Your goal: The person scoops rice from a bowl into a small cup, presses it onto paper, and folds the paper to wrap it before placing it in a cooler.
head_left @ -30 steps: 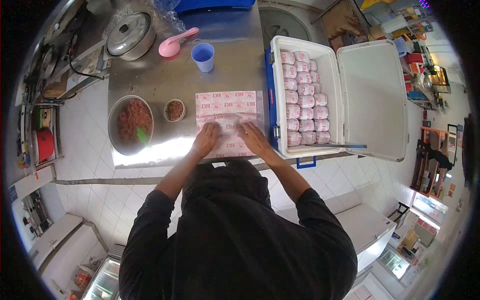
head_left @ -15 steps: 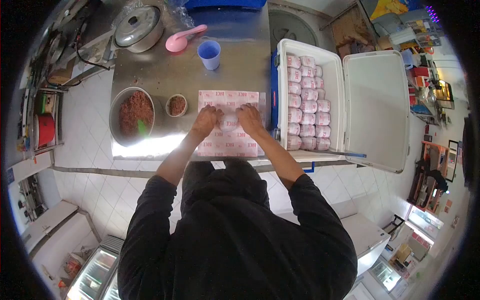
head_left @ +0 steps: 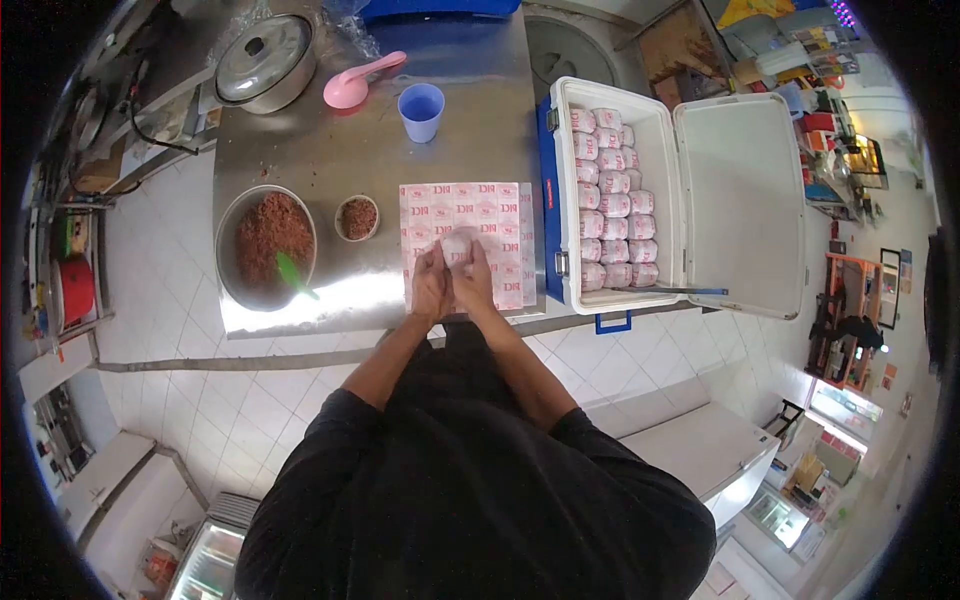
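Note:
A paper-wrapped rice bundle point(head_left: 458, 247) is held between both hands over a stack of printed wrapping paper point(head_left: 430, 212). My left hand point(head_left: 430, 285) is closed on the bundle's left side. On its right side, the fingers of my right hand point(head_left: 475, 281) press against it. The paper carries red print and lies flat near the table's front edge. A small bowl of brown food point(head_left: 357, 218) stands left of the paper. Farther left is a large metal bowl point(head_left: 226, 275) of similar crumbly brown food, with a green utensil handle point(head_left: 292, 272) leaning over its rim.
An open cooler point(head_left: 655, 118) on the right holds rows of wrapped bundles point(head_left: 614, 204); its lid point(head_left: 745, 205) is swung out to the right. A blue cup point(head_left: 421, 113), pink ladle point(head_left: 347, 91) and lidded pot point(head_left: 262, 60) stand farther back on the metal table point(head_left: 300, 150).
Both hands have drawn closer together and moved toward my body, lifting the bundle from the paper between them. The view has shifted slightly.

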A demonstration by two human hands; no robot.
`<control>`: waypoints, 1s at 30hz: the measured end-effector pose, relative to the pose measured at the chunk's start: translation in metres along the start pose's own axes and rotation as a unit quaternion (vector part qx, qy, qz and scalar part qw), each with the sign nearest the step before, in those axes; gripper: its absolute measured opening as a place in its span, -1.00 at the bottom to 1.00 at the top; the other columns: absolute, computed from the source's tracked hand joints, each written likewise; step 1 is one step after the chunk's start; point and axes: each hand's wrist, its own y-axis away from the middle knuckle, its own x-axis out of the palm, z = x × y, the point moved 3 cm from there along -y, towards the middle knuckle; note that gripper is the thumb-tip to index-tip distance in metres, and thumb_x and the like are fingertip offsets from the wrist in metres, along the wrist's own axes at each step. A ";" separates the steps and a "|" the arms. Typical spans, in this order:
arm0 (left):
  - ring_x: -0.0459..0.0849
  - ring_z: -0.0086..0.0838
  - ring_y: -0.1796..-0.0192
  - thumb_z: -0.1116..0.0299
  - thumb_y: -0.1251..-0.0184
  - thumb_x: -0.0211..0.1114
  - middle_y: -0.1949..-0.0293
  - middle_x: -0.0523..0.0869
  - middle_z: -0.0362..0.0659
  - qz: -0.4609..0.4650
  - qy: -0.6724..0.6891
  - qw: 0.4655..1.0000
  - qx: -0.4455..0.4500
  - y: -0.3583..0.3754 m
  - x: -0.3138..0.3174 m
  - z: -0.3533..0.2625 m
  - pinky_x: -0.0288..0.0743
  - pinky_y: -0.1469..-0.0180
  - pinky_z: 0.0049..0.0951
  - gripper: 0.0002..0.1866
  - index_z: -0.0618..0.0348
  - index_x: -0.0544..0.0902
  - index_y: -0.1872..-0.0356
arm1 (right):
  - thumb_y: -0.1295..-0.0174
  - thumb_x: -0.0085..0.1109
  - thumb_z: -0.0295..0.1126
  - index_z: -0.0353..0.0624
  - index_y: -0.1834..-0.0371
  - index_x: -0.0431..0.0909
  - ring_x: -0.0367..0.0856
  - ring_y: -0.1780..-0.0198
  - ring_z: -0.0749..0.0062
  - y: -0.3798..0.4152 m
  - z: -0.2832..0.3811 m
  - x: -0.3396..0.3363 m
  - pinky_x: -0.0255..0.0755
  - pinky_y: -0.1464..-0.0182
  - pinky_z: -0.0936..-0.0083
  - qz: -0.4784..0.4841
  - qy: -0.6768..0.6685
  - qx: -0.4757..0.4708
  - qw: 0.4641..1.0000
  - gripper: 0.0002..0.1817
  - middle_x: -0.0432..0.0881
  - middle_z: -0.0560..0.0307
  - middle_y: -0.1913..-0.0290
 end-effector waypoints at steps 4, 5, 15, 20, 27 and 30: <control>0.54 -0.05 -0.21 0.31 -0.49 0.08 -0.10 0.71 0.08 0.011 0.047 0.999 0.015 0.001 -0.013 -0.019 0.40 -0.33 -0.21 -0.65 0.25 0.72 -0.08 | -0.23 0.47 -0.10 -0.49 -0.44 0.27 0.54 -0.31 -0.07 -0.005 0.027 0.005 0.41 -0.32 0.23 -0.041 0.078 0.031 0.996 -0.11 0.52 -0.41 -0.29; 0.55 -0.07 -0.21 0.28 -0.52 0.04 -0.11 0.71 0.07 0.012 0.074 0.997 0.012 -0.001 -0.018 -0.019 0.40 -0.34 -0.22 -0.63 0.26 0.70 -0.11 | -0.24 0.47 -0.13 -0.47 -0.43 0.29 0.53 -0.31 -0.08 -0.007 0.031 0.003 0.41 -0.32 0.21 -0.029 0.036 0.052 0.998 -0.15 0.53 -0.40 -0.28; 0.58 -0.61 0.38 0.07 -0.60 0.13 0.32 0.67 -0.24 0.155 0.413 0.863 -0.246 -0.029 -0.016 -0.136 0.45 0.35 -0.57 -0.57 0.32 0.63 -0.03 | -0.27 0.19 -0.44 -0.46 -0.40 0.23 0.36 -0.30 -0.37 0.045 0.122 -0.098 0.30 -0.34 0.00 -0.036 0.255 -0.188 0.948 -0.34 0.38 -0.45 -0.28; 0.59 -0.65 0.32 0.10 -0.55 0.24 0.31 0.68 -0.27 0.234 0.417 0.848 -0.229 -0.035 0.031 -0.189 0.47 0.28 -0.59 -0.64 0.26 0.68 0.10 | -0.34 0.15 -0.45 -0.46 -0.41 0.23 0.36 -0.27 -0.37 0.055 0.130 -0.178 0.30 -0.31 0.00 -0.050 0.231 -0.202 0.950 -0.39 0.41 -0.43 -0.25; 0.55 -0.50 -0.08 0.10 -0.65 0.06 -0.11 0.57 -0.17 0.204 0.315 0.922 -0.092 -0.069 0.106 -0.238 0.52 -0.11 -0.38 -0.54 0.18 0.45 -0.34 | -0.16 0.37 -0.43 -0.34 -0.27 0.41 0.58 -0.07 -0.09 -0.060 0.078 -0.347 0.49 -0.11 0.14 0.052 0.174 -0.190 0.965 -0.41 0.63 -0.24 -0.05; 0.45 -0.27 -0.38 -0.10 -0.65 -0.08 -0.30 0.51 0.01 0.158 0.310 0.920 -0.179 -0.086 0.077 -0.260 0.45 -0.33 -0.16 -0.38 0.22 0.42 -0.41 | -0.07 0.40 -0.48 -0.31 -0.21 0.44 0.58 -0.09 -0.17 -0.166 0.079 -0.396 0.47 -0.16 0.07 -0.005 0.360 -0.225 0.905 -0.41 0.66 -0.15 -0.04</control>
